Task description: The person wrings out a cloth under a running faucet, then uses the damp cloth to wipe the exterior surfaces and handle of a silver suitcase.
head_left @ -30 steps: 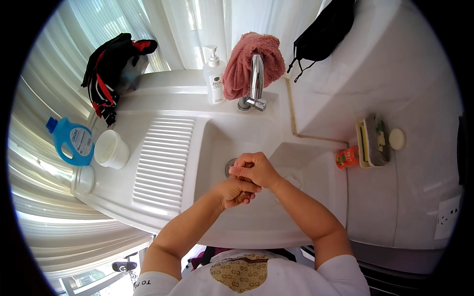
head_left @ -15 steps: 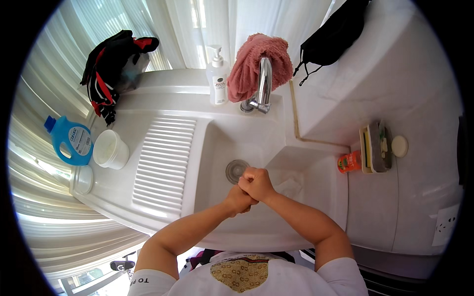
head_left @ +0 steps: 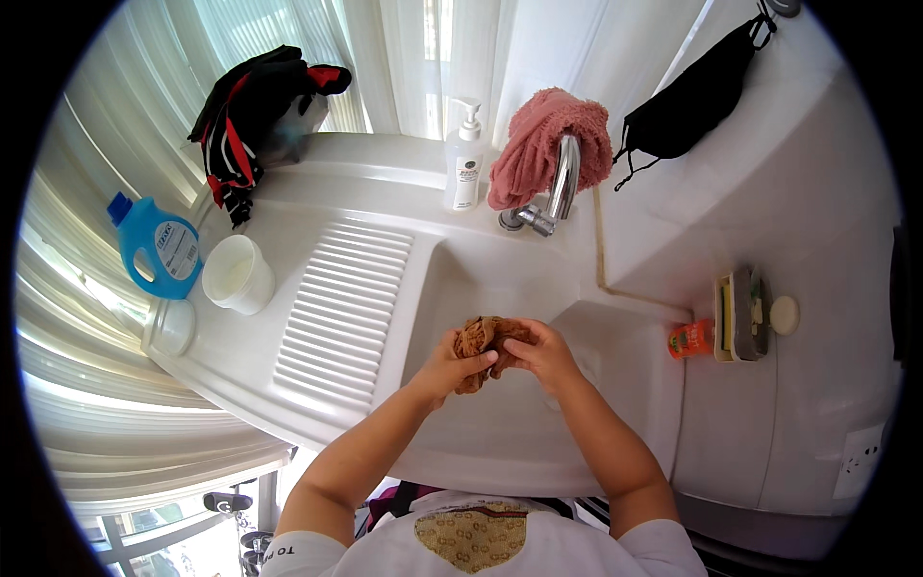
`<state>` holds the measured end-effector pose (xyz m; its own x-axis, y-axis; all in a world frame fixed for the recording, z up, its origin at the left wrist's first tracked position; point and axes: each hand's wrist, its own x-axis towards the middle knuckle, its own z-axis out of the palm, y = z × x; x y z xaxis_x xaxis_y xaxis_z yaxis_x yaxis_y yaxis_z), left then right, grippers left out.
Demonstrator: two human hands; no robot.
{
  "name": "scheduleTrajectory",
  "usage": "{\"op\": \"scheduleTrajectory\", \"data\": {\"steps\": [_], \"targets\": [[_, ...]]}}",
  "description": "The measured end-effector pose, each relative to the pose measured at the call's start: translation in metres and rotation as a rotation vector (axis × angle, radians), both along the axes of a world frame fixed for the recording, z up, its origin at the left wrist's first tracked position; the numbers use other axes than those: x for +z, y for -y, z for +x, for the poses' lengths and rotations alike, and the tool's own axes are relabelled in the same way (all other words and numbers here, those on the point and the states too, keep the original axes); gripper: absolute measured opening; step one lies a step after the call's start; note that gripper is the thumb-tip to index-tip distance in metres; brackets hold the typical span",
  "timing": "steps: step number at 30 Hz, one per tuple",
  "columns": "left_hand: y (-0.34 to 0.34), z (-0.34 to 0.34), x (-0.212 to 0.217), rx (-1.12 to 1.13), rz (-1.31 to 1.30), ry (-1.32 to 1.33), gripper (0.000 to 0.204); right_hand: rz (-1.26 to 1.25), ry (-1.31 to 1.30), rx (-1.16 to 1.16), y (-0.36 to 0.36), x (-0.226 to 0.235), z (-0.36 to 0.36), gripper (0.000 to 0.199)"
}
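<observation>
A crumpled brown cloth [head_left: 478, 338] is bunched between my two hands above the sink basin [head_left: 461, 442]. My left hand [head_left: 445, 367] grips its left side, thumb laid over the front. On the other side my right hand [head_left: 541, 356] has hold of the cloth's right edge, thumb and fingers pinching it. The two thumbs almost meet in the middle. The drain lies hidden behind the cloth and hands. Left of the basin runs the ribbed washboard [head_left: 343, 313] moulded into the white sink. Behind the basin stands a chrome faucet [head_left: 564, 183] with a pink towel [head_left: 538, 144] draped over it.
A white pump bottle [head_left: 464, 163] stands beside the faucet. At left are a blue detergent jug [head_left: 159, 248], a white tub [head_left: 237, 276] and dark red-black clothing [head_left: 240, 125]. A black mask [head_left: 687, 101] hangs at right, above a soap holder [head_left: 738, 317] and an orange container [head_left: 690, 338].
My hands were clasped tightly together low over the basin; now they have come apart, and the brown cloth shows spread between them. The whole view has shifted slightly.
</observation>
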<state>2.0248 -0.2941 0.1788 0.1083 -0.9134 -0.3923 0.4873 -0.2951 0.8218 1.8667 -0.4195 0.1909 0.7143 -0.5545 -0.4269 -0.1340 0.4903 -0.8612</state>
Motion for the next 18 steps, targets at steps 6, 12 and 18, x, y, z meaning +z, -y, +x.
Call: {"op": "scheduleTrajectory", "data": {"steps": [6,12,18], "targets": [[-0.025,0.018,0.016,0.118,-0.012,-0.406,0.06,0.237,0.194,-0.114,0.002,0.0,0.007,0.045],[-0.036,0.024,0.009,0.471,-0.015,-0.132,0.047,0.214,0.361,0.072,0.017,0.018,0.039,0.052],[-0.076,0.029,0.037,0.752,-0.467,-0.321,0.047,0.101,0.366,0.267,0.027,0.045,0.063,0.049]]}}
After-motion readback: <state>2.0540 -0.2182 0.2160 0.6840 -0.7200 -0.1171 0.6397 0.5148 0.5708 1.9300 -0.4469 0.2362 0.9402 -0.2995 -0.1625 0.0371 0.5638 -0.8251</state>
